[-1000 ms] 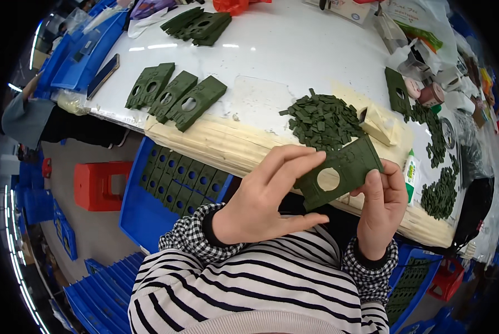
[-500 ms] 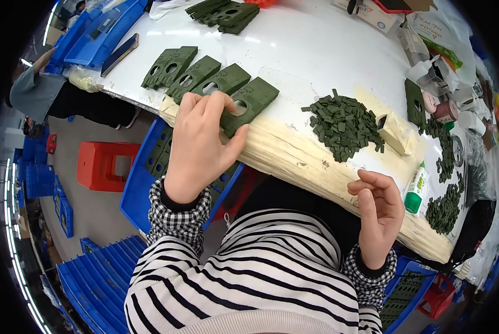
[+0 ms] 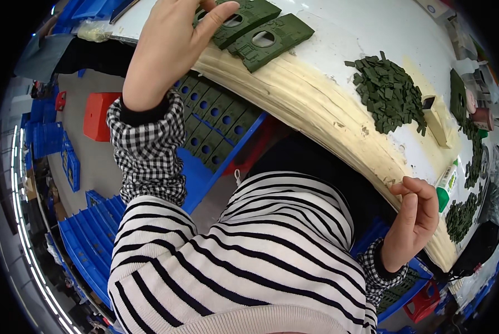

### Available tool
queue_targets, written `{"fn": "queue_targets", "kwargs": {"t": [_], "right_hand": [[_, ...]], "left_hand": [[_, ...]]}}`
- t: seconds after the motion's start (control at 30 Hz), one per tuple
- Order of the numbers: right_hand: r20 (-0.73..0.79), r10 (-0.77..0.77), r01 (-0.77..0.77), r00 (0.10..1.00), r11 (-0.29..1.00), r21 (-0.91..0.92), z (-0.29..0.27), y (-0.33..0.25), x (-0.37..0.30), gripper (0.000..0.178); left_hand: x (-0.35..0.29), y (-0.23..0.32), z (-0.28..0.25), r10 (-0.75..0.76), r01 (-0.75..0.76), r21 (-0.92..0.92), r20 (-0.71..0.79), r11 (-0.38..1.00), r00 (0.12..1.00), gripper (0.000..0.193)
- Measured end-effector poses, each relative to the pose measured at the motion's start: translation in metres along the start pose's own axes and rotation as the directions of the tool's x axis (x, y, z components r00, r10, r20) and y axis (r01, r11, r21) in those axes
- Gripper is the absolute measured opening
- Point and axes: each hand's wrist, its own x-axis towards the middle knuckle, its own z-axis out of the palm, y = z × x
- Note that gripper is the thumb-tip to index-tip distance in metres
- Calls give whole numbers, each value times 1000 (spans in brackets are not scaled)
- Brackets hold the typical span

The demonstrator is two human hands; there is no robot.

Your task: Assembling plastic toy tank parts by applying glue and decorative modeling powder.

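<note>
My left hand (image 3: 168,50) reaches over the far-left part of the table, its thumb stretched apart from the fingers. It is open, though the upper picture edge cuts off part of the fingers. Beneath its thumb lies a dark green moulded plate (image 3: 246,21) with a round hole. Another such plate (image 3: 271,42) lies just right of it, near the padded edge, untouched. My right hand (image 3: 413,222) hovers at the table's front edge with loosely bent fingers and a raised thumb. I see nothing in it. Closest to it is a white glue bottle (image 3: 447,185) with a green cap.
A heap of small dark green pieces (image 3: 389,94) lies on the white tabletop, beside a cream-coloured block (image 3: 438,122). More pieces (image 3: 464,217) lie at the right. Below the table, a blue crate (image 3: 196,178) holds green plates. A red stool (image 3: 99,117) stands left.
The view has shifted, so the table sits higher and further right. My left hand has moved off the nearest plate, leftward along the row. My right hand keeps nearly the same pose.
</note>
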Motion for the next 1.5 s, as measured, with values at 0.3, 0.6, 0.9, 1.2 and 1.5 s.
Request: {"fn": "queue_targets", "kwargs": {"t": [0.3,0.6,0.9,1.2,1.5], "right_hand": [[29,12,-13,1000,1000,10,1,0,2,12],[67,45,-49,997,997,57,-4,1,-1,11],[102,15,-21,995,998,58,-8,2,-3,11],[120,37,-47,992,996,74,-12,2,-3,11],[135,30,-38,990,998,59,-13,5,-3,11]], "left_hand": [[3,-22,34,34,-51,104,156,993,987,48],[7,-2,32,-52,-2,243,214,970,975,59],[18,-15,26,22,-51,87,302,995,953,48],[31,-26,22,-54,-5,119,482,993,875,44],[35,-48,19,-105,38,144,492,989,864,39]]}}
